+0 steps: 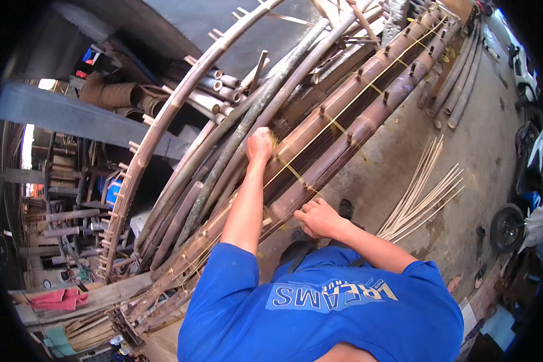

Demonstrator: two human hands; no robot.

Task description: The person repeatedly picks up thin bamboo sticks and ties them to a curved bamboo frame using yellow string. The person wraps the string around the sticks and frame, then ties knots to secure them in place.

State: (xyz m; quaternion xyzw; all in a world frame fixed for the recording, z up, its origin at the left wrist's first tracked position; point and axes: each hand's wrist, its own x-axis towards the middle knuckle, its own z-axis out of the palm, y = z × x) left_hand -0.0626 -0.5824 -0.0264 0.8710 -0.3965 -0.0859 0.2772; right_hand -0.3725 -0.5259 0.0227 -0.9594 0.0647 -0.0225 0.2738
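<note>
Across the centre and upper right of the frame, your paired bamboo poles (338,99) carry several yellow cross-ties (337,125). Another yellow strand (292,170) spans between your hands, seemingly unfinished. Your left hand (259,145) is closed beside a yellow tuft (274,140); your right hand (320,218) is curled near the lower pole. Exact grips, and how many ties remain, you cannot tell.
</note>
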